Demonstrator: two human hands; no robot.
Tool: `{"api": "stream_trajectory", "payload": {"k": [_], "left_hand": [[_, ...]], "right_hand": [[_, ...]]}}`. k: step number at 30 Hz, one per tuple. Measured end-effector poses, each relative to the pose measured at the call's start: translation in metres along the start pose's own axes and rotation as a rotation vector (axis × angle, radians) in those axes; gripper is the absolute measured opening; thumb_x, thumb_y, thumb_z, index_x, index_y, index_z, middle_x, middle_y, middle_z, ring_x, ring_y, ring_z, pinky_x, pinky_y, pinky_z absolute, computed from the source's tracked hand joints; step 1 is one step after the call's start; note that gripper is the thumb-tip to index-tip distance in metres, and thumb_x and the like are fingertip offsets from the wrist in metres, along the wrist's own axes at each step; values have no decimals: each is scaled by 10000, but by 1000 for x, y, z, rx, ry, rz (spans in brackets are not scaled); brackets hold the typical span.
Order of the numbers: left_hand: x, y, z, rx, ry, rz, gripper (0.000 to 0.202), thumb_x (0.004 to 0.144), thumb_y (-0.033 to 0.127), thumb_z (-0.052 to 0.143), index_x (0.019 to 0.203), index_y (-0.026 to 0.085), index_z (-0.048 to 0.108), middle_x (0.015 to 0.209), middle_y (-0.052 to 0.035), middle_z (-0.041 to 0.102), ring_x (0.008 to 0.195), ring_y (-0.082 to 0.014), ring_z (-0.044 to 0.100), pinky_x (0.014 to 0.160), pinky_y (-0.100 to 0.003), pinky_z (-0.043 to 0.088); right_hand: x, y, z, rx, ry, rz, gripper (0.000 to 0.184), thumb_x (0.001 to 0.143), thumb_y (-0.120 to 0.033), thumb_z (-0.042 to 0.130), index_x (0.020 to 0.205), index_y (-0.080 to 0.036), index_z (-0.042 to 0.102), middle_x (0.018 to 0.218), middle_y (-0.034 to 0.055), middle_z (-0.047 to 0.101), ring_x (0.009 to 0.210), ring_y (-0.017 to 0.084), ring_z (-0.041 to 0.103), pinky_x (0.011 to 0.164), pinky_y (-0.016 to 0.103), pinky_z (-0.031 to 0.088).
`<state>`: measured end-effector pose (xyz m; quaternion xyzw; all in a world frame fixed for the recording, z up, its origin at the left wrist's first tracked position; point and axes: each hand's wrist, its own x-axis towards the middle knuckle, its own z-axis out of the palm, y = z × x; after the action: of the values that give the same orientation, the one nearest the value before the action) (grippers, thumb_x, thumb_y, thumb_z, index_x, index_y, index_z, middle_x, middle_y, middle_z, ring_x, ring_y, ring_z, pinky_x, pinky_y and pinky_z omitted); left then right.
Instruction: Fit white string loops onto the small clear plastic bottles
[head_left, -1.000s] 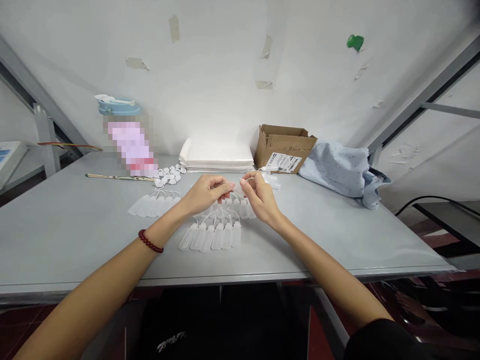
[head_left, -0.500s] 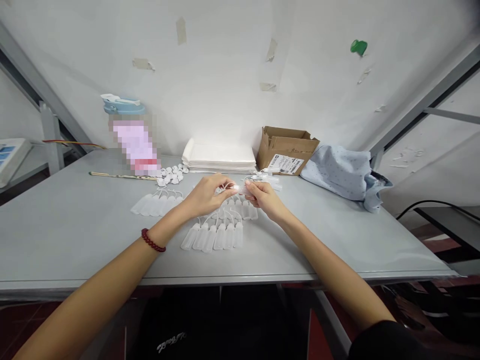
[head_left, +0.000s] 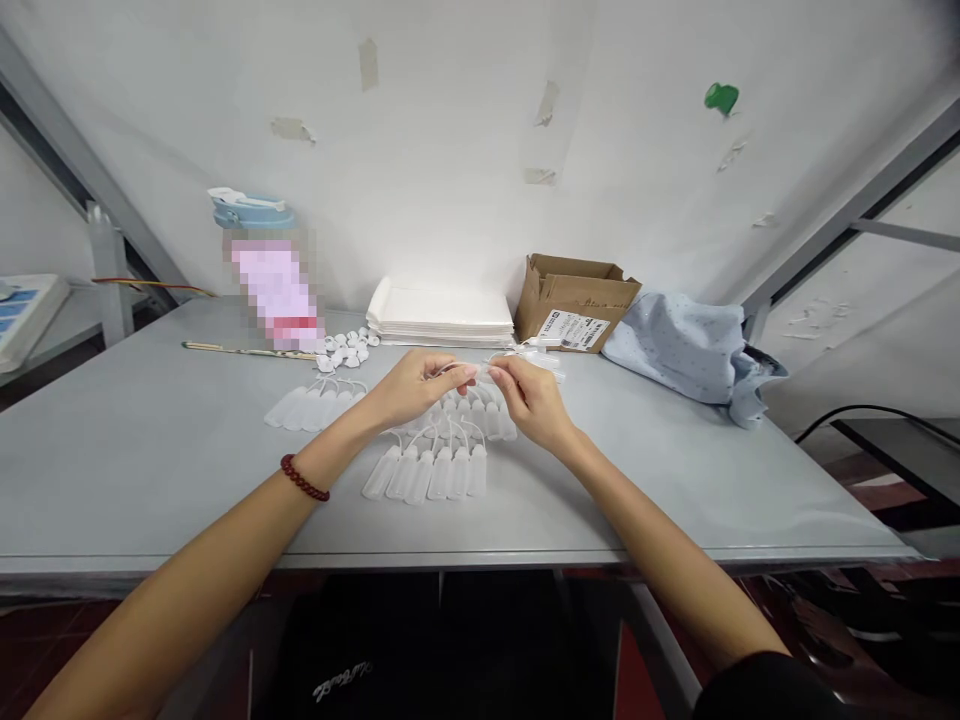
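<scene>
My left hand [head_left: 426, 388] is closed in a pinch, with a thin white cord [head_left: 444, 368] looping by its fingers. Facing it, my right hand [head_left: 531, 395] pinches a small translucent white piece [head_left: 483, 370] that bridges the fingertips of both hands. Fingers hide most of that piece. Below the hands lies a front row of translucent white tubes [head_left: 442, 472], each with a thin cord at its top. Another row of tubes [head_left: 491, 418] lies right under my fingers, partly covered. More corded tubes [head_left: 311, 408] lie left, beside my left forearm.
White caps [head_left: 345, 350] are heaped at the back left by a thin stick [head_left: 247, 350]. Behind my hands are a stack of white sheets [head_left: 442, 318], a cardboard box [head_left: 574, 300], more tubes [head_left: 544, 358] and blue cloth [head_left: 671, 345]. A blurred pink object [head_left: 274, 280] leans at the wall.
My right fingers have shifted over the held piece, and less of it shows between the hands. The left hand stays nearly in place. The rows of tubes have not moved.
</scene>
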<state>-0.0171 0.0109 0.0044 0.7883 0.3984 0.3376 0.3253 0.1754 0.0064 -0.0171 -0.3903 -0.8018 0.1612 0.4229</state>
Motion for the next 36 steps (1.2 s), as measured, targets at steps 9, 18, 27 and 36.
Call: {"api": "stream_trajectory", "payload": {"k": [9, 18, 27, 36], "left_hand": [[-4, 0, 0, 92, -87, 37, 353, 856, 415, 516, 660, 181, 693, 706, -31, 615, 737, -157, 565, 680, -263, 422], [-4, -2, 12, 278, -79, 285, 296, 864, 294, 489, 632, 177, 631, 596, -49, 567, 772, -202, 498, 648, -291, 407], [4, -35, -54, 387, 45, -121, 244, 758, 391, 599, 869, 196, 697, 955, -56, 693, 913, -231, 587, 799, -318, 420], [-7, -84, -107, 714, 40, -330, 129, 685, 237, 606, 746, 141, 668, 694, -39, 648, 703, -191, 529, 625, -271, 341]], "right_hand": [[3, 2, 0, 482, -199, 379, 476, 831, -589, 448, 582, -213, 294, 558, -64, 217, 509, 74, 230, 476, 233, 213], [7, 10, -9, 576, -381, 464, 473, 799, -580, 523, 579, -200, 347, 530, -84, 196, 465, 52, 167, 450, 230, 119], [13, 19, -28, 641, -249, 402, 368, 820, -498, 547, 670, -168, 485, 601, -24, 479, 491, 60, 347, 462, 222, 259], [19, 88, -48, 66, 299, 461, 330, 778, -414, 558, 988, -164, 504, 771, 36, 650, 609, 129, 518, 587, 276, 412]]}}
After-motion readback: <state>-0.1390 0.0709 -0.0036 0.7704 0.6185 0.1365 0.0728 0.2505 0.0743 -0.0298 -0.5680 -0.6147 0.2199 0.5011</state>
